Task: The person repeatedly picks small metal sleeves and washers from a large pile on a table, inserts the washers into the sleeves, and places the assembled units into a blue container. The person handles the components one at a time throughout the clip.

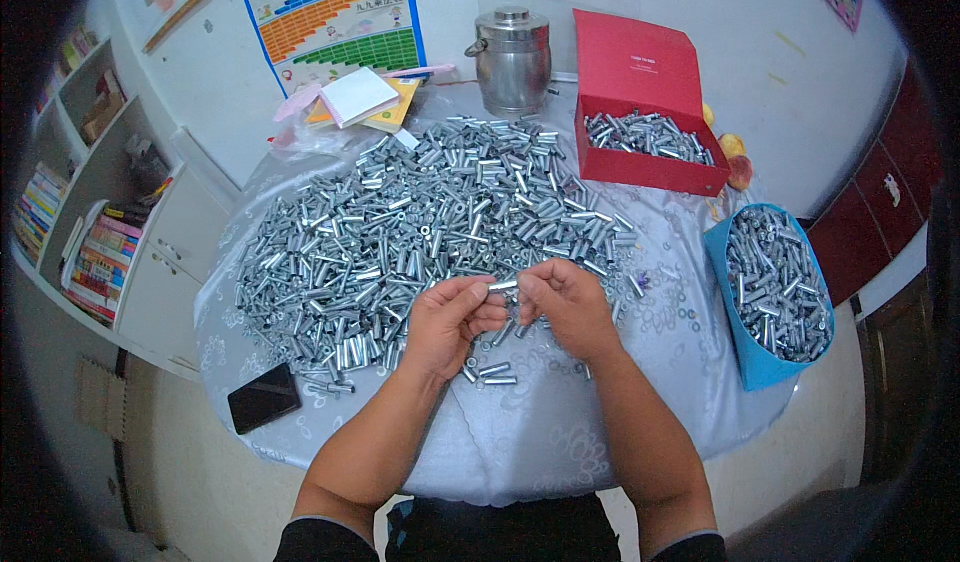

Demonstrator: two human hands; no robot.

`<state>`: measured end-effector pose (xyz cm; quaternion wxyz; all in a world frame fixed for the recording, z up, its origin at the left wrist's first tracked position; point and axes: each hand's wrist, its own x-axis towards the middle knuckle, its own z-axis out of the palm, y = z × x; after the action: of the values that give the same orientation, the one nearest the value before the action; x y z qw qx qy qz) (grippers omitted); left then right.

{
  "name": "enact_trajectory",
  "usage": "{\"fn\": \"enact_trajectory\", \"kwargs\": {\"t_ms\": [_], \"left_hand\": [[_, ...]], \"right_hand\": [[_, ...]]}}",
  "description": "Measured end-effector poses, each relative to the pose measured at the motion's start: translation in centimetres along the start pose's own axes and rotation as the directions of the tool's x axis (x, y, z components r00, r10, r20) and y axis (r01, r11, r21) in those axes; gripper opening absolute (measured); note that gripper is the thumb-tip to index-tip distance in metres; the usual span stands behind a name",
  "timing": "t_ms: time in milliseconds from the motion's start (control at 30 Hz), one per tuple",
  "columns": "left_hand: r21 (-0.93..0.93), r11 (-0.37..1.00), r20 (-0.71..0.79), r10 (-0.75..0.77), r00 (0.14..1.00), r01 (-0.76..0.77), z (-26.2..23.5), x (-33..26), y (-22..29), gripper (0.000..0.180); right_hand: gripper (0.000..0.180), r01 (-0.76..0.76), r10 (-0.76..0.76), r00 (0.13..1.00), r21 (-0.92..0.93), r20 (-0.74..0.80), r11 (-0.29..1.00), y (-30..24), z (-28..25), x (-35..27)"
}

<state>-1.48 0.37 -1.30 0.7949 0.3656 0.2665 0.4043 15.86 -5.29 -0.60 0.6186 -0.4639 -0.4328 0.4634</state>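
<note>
Between my two hands, over the near edge of a heap, is a short shiny metal tube point(503, 286). My left hand point(452, 320) pinches its left end between thumb and fingers. The fingertips of my right hand point(567, 305) close on its other end. A wide heap of similar metal tubes point(400, 232) covers the middle of the table, with small rings or washers mixed in. Just in front of my hands a few loose tubes point(495, 370) lie on the cloth. Whether anything sits inside the held tube is too small to tell.
A red box point(650, 167) with its lid up and a blue bin point(745, 332) at the right both hold metal pieces. At the back stand a steel pot point(513, 62) and a white booklet point(358, 97). A black phone point(264, 399) lies left on the silvery tablecloth point(500, 462).
</note>
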Motion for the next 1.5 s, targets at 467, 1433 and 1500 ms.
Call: {"fn": "enact_trajectory", "kwargs": {"t_ms": [467,1433,1500], "left_hand": [[0.202,0.977,-0.106,0.093,0.99,-0.07,1.4,-0.3,-0.9,0.022],[0.143,0.985,-0.122,0.119,0.985,-0.101,5.4,0.8,0.5,0.022],[0.302,0.94,-0.119,0.201,0.972,-0.158,3.7,0.3,1.0,0.02]], "right_hand": [[0.018,-0.042,0.041,0.999,0.063,0.016,0.997,0.5,-0.5,-0.2],[0.031,0.255,-0.227,0.561,-0.094,-0.796,0.962,-7.3,-12.7,-12.4],[0.025,0.176,-0.203,0.68,-0.111,-0.704,0.978,-6.2,-10.6,-10.4]]}}
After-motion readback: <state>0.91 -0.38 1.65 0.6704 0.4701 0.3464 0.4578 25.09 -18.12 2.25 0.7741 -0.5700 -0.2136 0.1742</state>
